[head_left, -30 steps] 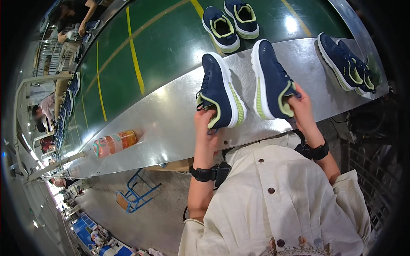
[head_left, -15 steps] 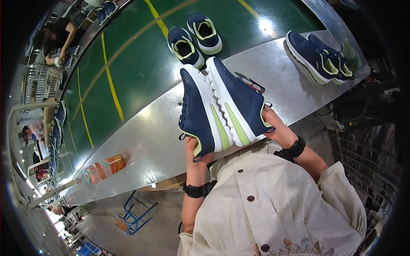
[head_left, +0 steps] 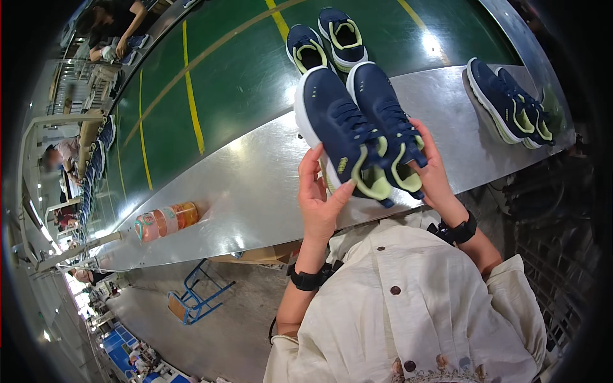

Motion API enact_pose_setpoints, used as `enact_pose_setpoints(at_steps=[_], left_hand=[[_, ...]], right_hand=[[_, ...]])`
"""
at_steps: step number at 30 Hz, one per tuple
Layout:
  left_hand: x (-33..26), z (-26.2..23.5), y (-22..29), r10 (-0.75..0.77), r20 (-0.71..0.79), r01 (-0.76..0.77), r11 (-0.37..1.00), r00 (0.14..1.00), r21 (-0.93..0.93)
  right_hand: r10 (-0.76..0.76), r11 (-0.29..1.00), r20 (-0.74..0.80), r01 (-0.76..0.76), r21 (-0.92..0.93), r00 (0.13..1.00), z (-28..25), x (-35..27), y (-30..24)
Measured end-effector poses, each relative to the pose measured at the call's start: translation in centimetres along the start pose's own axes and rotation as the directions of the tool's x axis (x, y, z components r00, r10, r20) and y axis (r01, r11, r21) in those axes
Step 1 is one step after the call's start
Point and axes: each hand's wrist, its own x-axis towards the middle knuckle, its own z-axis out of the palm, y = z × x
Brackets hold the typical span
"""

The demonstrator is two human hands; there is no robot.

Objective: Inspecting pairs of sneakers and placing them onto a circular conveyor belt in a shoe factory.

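Note:
I hold a pair of navy sneakers with white soles and lime linings over the metal table edge, side by side, laces up and toes pointing away. My left hand point(head_left: 324, 195) grips the heel end of the left sneaker point(head_left: 332, 115), thumb at its collar. The heel of the right sneaker point(head_left: 381, 105) is in my right hand point(head_left: 434, 172), whose fingers wrap its outer side. Just beyond their toes, another navy pair point(head_left: 345, 35) stands on the green belt.
A further navy pair point(head_left: 504, 102) rests on the metal table point(head_left: 255, 198) at right. Toward the left lies a bottle with orange contents point(head_left: 167, 220). The green conveyor belt point(head_left: 236, 83) runs behind. A blue-framed stool point(head_left: 195, 293) stands on the floor; a co-worker point(head_left: 121, 29) handles shoes at far left.
The held sneakers have turned from soles facing each other on their sides to laces up. My grip has shifted at the heels, and the whole view has moved somewhat.

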Motion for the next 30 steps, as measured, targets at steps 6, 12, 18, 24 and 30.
enact_pose_setpoints(at_steps=[6,12,18,24,30], left_hand=[[0.2,-1.2,-1.7,-0.171,-0.099,0.162,0.982,0.98,-0.093],[0.0,-2.9,-3.9,-0.203,-0.251,0.218,0.976,0.946,0.032],[-0.1,-2.7,-4.5,-0.167,-0.278,0.208,0.97,0.946,0.125],[0.4,-4.2,-4.1,-0.237,-0.297,0.204,0.969,0.925,-0.139],[1.9,-4.5,-6.5,0.074,-0.351,0.174,0.761,0.934,0.625]], right_hand=[[-0.052,0.971,0.126,0.08,-0.227,0.991,0.4,0.7,-0.9],[-0.165,0.392,0.294,0.337,-0.856,0.941,1.4,0.5,-7.6],[0.072,0.04,0.615,0.614,-0.788,0.785,5.6,-0.2,-6.1],[0.047,0.213,0.572,0.552,-0.806,0.819,4.2,4.1,-6.6],[-0.013,0.857,-0.066,-0.023,-0.514,0.998,-0.6,10.8,-16.1]])
